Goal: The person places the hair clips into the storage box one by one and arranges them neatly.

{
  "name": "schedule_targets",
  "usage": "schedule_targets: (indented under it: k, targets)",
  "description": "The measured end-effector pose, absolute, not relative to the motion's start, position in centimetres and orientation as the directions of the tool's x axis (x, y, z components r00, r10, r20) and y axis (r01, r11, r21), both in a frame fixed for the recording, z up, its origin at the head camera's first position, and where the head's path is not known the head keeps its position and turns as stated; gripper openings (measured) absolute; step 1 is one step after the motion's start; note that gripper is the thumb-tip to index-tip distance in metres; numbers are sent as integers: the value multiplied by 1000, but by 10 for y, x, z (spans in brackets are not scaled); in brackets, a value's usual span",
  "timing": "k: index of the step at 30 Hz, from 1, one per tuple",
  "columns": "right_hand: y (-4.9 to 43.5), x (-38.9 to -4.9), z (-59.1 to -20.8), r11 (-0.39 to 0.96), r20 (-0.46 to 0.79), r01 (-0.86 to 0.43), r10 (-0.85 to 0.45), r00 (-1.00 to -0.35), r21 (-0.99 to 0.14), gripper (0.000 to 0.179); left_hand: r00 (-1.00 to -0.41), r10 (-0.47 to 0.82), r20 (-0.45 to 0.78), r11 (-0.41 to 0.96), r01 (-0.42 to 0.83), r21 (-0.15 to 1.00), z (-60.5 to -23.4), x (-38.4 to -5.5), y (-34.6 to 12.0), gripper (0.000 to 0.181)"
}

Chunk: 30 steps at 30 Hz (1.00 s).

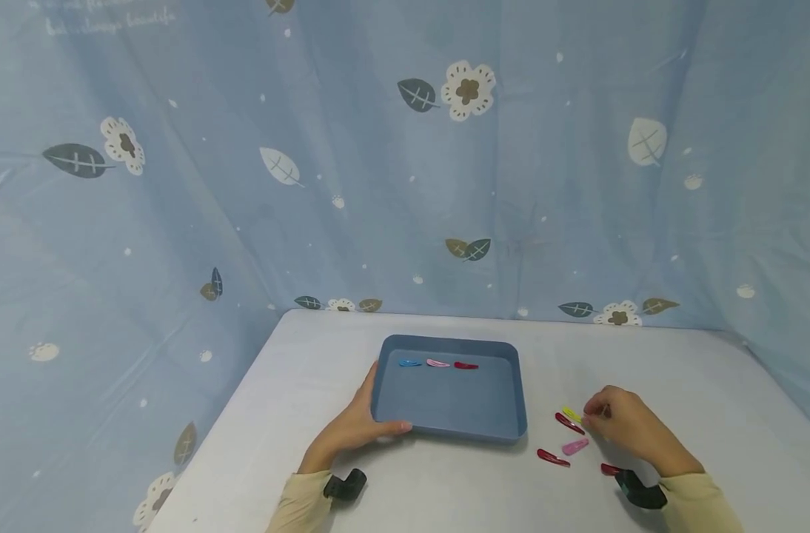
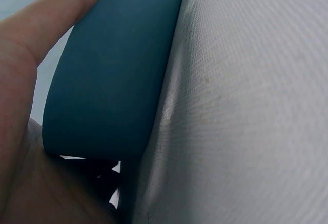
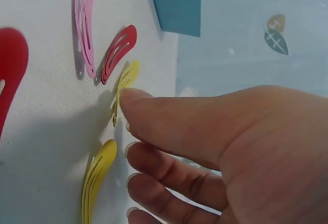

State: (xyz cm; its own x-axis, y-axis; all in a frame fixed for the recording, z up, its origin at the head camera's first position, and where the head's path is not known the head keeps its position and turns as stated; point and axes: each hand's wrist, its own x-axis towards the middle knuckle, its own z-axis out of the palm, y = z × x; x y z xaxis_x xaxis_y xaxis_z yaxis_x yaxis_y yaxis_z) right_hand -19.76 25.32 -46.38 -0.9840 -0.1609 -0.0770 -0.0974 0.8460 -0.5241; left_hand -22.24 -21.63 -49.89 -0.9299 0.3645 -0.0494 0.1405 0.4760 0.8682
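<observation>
My left hand [image 1: 361,426] grips the near left corner of a blue-grey tray [image 1: 445,429], thumb along the front wall and fingers at the left side. In the left wrist view the thumb [image 2: 56,14] lies over the tray wall [image 2: 113,80]. A blue hair clip [image 1: 409,363], a pink one [image 1: 438,363] and a red one [image 1: 466,366] lie in a row inside. My right hand [image 1: 628,426] is low over the table, loosely bent, thumb tip right at a yellow hair clip [image 3: 123,83]. Another yellow clip [image 3: 97,180] lies below the fingers in the right wrist view.
Right of the tray, red hair clips [image 1: 553,458] and a pink clip [image 1: 575,446] lie scattered on the white table [image 1: 458,488]. One more red clip [image 1: 609,469] is partly behind the right wrist's camera. A blue patterned curtain [image 1: 378,185] hangs behind the table.
</observation>
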Motion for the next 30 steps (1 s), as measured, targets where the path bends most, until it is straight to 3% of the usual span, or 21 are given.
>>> schedule_targets:
  k: [18,30]
  targets:
    - [252,-198,-463,876,-165,-51,-147,-975,-480,12,-942,323,-88,509,95,856,-500,-221,-214,139]
    - [252,-197,-462,875,-142,-72,-158,-977,-478,8,-947,306,-101,521,78,850,-497,-220,-214,139]
